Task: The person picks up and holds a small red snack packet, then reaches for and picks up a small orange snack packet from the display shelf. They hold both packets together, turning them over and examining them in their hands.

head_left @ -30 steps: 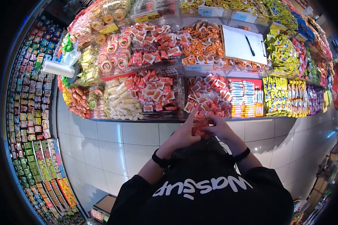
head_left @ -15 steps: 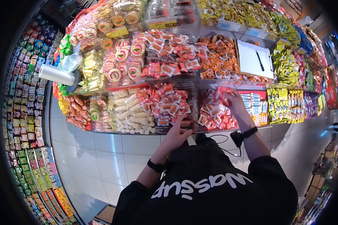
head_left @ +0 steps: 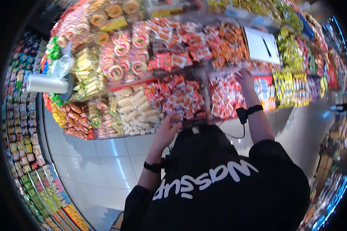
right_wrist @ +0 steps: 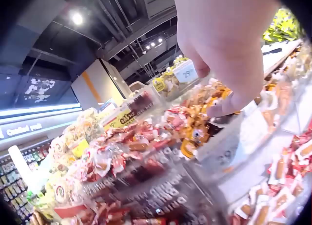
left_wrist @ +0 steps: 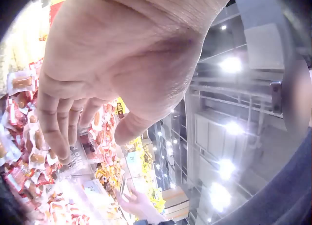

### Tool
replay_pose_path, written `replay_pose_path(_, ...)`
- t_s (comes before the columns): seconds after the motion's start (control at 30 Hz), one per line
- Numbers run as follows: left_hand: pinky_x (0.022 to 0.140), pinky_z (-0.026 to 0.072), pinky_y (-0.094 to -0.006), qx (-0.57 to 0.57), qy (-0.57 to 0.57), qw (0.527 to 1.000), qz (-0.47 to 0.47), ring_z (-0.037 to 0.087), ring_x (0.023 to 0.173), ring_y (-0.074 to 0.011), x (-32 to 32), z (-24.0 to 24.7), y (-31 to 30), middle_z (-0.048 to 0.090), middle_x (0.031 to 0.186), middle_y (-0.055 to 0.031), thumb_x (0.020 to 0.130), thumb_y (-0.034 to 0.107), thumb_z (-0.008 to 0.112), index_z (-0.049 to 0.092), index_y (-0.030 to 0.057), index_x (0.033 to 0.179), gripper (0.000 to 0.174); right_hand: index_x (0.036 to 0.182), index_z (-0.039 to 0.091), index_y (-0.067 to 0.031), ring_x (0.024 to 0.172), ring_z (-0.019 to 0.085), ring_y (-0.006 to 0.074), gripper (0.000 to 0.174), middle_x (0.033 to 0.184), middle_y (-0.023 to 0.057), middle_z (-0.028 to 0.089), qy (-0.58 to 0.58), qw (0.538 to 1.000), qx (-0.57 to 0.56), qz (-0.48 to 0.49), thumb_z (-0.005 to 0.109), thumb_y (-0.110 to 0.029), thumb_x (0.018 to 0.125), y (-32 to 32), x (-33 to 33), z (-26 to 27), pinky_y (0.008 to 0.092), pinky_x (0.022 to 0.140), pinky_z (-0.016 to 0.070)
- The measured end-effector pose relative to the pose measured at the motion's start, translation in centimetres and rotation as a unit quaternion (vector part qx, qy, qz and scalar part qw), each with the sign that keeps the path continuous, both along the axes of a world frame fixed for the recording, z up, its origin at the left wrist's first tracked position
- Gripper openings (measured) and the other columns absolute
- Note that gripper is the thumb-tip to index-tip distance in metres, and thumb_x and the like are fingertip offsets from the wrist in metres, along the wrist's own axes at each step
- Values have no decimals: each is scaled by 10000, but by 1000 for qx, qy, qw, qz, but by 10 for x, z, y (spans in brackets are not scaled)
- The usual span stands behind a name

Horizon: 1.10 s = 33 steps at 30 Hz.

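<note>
My left hand (head_left: 169, 130) is at the front edge of the display, beside a heap of red-wrapped candies (head_left: 177, 96). In the left wrist view its palm faces the camera, the fingers (left_wrist: 58, 132) bend loosely down and nothing lies in them. My right hand (head_left: 246, 81) reaches over the back of the neighbouring bin of red-and-white wrapped candies (head_left: 223, 96). The right wrist view has its fingertips (right_wrist: 224, 108) close to the orange-wrapped candies (right_wrist: 197, 132) and a price label (right_wrist: 226, 154); no packet shows in its grasp.
A clipboard (head_left: 254, 46) with a pen (head_left: 266, 47) lies over the back bins. Clear dividers (right_wrist: 185, 191) part the candies. A plastic bag roll (head_left: 46, 84) stands at the left. Yellow packets (head_left: 283, 88) fill bins at the right; tiled floor (head_left: 100, 161) lies in front.
Both hands were together at red packets, then parted. My right hand moved over the right-hand bin with a red packet, then farther back, where none shows. My left stayed near the front edge.
</note>
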<state>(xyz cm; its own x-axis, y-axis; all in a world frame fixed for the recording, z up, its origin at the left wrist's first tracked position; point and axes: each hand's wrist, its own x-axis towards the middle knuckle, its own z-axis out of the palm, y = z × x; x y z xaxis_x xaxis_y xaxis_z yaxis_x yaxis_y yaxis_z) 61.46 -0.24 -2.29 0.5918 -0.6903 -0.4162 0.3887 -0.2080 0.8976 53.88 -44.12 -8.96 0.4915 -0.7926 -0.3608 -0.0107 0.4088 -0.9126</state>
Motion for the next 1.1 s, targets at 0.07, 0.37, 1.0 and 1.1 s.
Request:
replay_pose_path(0.07,730,511,-267,16,6,1000,-21,625,924,-150,5,-1,-1,562,1209,-106,939,104,591,397,-16,1368,486,1292,460,-35,929,649,236,416,1039,99,607,83,995,-49,-10,583,-177,920,10,-42,-17,364,784,532)
replay_pose_path(0.37,740,483,-260,51,18,994,-98,612,944,-138,14,9,-18,552,1149,-72,946,104,577,452,17,1346,428,1283,568,-124,1128,594,323,629,1243,170,592,463,785,-316,263,739,-424,757,77,-133,-117,405,966,475)
replay_pose_path(1.0,787,500,-288,132,10,983,-127,630,974,-168,-11,22,-4,568,1199,-107,944,124,570,452,7,1323,414,1451,288,-283,1280,383,405,957,1474,170,262,543,551,-493,398,818,-309,655,131,-74,-111,500,833,526)
replay_pose_path(1.1,791,497,-285,128,9,983,-131,631,983,-169,-11,21,-5,568,1203,-107,947,127,566,456,10,1321,408,1382,361,-244,1227,434,379,906,1387,147,340,521,570,-491,403,843,-281,615,130,-79,-114,482,816,541)
